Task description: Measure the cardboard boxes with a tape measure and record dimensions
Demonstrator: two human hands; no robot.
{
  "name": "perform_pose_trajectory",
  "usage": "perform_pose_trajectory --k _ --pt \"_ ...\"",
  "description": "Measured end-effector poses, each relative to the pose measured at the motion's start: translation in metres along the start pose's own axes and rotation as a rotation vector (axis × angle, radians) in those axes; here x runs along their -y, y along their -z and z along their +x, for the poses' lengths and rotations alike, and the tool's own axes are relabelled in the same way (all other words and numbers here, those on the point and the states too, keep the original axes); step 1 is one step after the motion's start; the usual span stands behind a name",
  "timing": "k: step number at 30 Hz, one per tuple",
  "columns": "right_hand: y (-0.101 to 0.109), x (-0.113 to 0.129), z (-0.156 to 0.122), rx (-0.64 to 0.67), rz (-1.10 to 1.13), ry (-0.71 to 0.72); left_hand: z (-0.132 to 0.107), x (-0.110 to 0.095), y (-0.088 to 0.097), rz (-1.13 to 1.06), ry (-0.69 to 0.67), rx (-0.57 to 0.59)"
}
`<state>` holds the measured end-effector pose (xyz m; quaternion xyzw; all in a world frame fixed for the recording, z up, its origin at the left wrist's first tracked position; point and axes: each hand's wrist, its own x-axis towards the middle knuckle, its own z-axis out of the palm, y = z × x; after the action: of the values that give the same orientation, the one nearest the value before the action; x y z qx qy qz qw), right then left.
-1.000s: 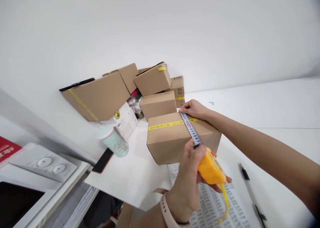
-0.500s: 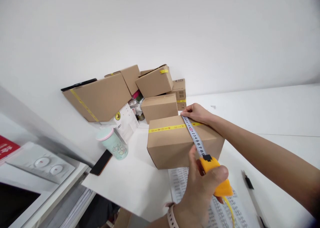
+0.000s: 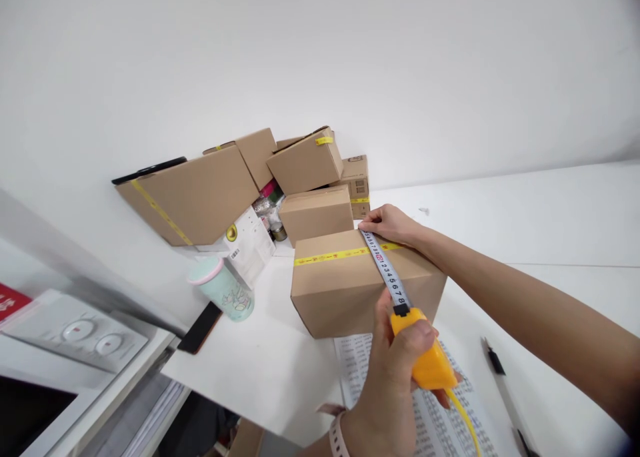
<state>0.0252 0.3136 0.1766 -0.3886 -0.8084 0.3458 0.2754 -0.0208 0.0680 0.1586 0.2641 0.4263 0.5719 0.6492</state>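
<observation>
My left hand, with a light wristband, is wrapped round a yellow tape measure in front of the cardboard box. The metal blade is pulled out and runs across the box top, over a strip of yellow printed tape. At the box's far top edge my right hand pinches the blade's end between thumb and fingers; the end hook is hidden. A yellow wrist strap hangs from the case.
Printed sheets lie under my left hand, with a pen to their right. Several cardboard boxes are piled against the wall. A mint cup and a dark flat object stand near the desk's left edge.
My left hand has moved the tape measure case slightly up and left, closer to the box, and a little less blade shows. My right hand still pinches the blade's end at the far edge.
</observation>
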Motion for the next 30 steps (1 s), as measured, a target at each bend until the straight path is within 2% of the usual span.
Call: perform_pose_trajectory --k 5,9,12,15,19,21,23,25,26,30 --pt "-0.002 -0.006 0.004 -0.015 0.015 0.009 0.002 -0.001 0.0 0.01 -0.012 -0.001" --pt "-0.001 -0.006 0.003 -0.076 0.211 -0.006 0.002 -0.007 -0.001 0.021 -0.033 0.023" --pt "0.009 0.004 -0.008 -0.077 0.371 -0.052 -0.002 -0.012 0.0 0.024 -0.04 0.067" --pt "0.027 0.02 -0.03 -0.042 0.443 0.003 -0.008 -0.01 0.004 0.048 -0.029 0.13" --pt "0.054 0.032 -0.078 -0.066 0.482 0.049 -0.023 0.005 0.018 0.148 0.062 0.211" --pt "0.063 0.028 -0.113 -0.188 0.469 0.074 -0.033 0.013 0.03 0.294 0.119 0.198" --pt "0.062 0.019 -0.155 -0.334 0.403 0.119 -0.044 0.019 0.043 0.515 0.167 0.173" --pt "0.049 0.008 -0.198 -0.415 0.302 0.157 -0.052 0.022 0.056 0.736 0.171 0.165" --pt "0.038 0.003 -0.219 -0.406 0.275 0.168 -0.054 0.024 0.062 0.824 0.154 0.181" --pt "-0.026 -0.004 -0.281 -0.245 0.352 0.129 -0.053 0.033 0.072 1.026 0.044 0.354"
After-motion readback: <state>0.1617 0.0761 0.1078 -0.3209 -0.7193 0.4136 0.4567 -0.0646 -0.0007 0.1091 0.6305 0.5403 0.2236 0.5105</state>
